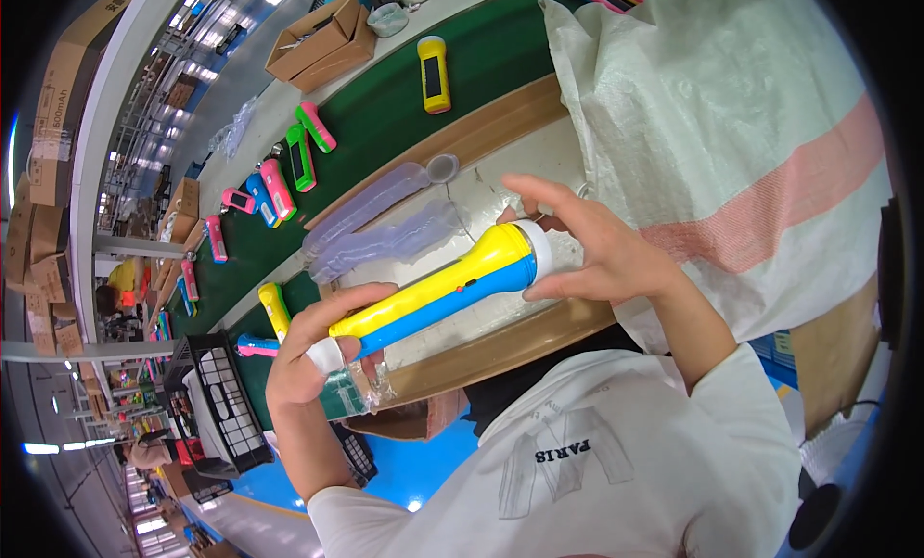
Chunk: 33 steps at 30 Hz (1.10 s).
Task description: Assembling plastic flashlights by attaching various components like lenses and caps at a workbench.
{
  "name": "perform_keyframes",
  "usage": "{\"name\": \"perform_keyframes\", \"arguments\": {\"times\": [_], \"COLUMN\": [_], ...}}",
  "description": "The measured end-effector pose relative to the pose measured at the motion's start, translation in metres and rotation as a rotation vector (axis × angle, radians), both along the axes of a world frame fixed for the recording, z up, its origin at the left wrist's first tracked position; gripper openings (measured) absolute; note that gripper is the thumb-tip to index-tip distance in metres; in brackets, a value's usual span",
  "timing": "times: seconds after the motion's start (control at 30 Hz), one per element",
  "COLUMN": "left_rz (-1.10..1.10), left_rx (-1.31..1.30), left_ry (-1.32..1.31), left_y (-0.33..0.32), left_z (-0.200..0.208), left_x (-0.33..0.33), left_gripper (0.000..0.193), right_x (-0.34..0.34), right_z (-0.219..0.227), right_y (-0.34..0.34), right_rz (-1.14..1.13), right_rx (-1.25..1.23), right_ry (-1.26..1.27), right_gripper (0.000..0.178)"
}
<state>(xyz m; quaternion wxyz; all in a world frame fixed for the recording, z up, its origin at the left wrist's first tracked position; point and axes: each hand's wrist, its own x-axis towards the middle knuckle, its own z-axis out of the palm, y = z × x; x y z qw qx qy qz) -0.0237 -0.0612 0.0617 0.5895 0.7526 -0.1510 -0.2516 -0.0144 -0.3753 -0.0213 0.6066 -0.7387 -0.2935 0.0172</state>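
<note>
A long yellow and blue flashlight (438, 293) lies aslant between my hands, its wide white-rimmed head up to the right. Round its narrow tail end my left hand (313, 342) is closed, with a white piece showing by the thumb. My right hand (602, 245) curves about the head, thumb against the lower rim and index finger stretched out above. Crumpled clear plastic (356, 390) shows just below my left hand. Beyond the flashlight, clear purplish plastic sleeves (385, 236) rest in a shallow cardboard-edged tray (520, 130).
Several pink, green and blue flashlights (300, 159) lie on the green conveyor belt (380, 120), with a yellow one (434, 75) farther along. A big white woven sack (693, 96) fills the right side. An open cardboard box (322, 43) stands behind; a black crate (226, 404) is at left.
</note>
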Motion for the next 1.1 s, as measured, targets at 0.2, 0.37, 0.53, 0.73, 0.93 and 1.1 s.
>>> {"name": "perform_keyframes", "arguments": {"times": [0.2,0.37,0.53,0.73,0.93,1.1], "left_rz": [-0.035,-0.113,-0.067,0.001,-0.053,0.066], "left_rx": [0.065,0.065,0.649,0.045,0.619,-0.029], "left_ry": [-0.045,-0.318,-1.199,-0.319,-1.19,-0.126], "left_y": [-0.032,-0.04,-0.068,-0.05,-0.066,-0.049], "left_z": [-0.042,-0.049,-0.099,-0.071,-0.095,-0.072], "left_x": [-0.019,-0.023,-0.002,-0.015,-0.001,-0.019], "left_gripper": [0.053,0.051,0.058,0.049,0.061,0.054], "right_x": [-0.013,-0.022,0.025,-0.003,0.022,-0.012], "right_z": [-0.003,-0.01,-0.055,-0.012,-0.048,-0.014], "right_y": [0.012,0.02,0.023,0.013,0.022,0.013], "right_rz": [-0.032,-0.163,-0.182,-0.206,-0.299,-0.163], "right_rx": [0.034,0.12,0.493,0.075,0.419,0.116], "right_ry": [-0.481,-0.443,0.826,0.018,0.869,-0.383], "right_gripper": [0.068,0.042,0.036,0.046,0.035,0.031]}}
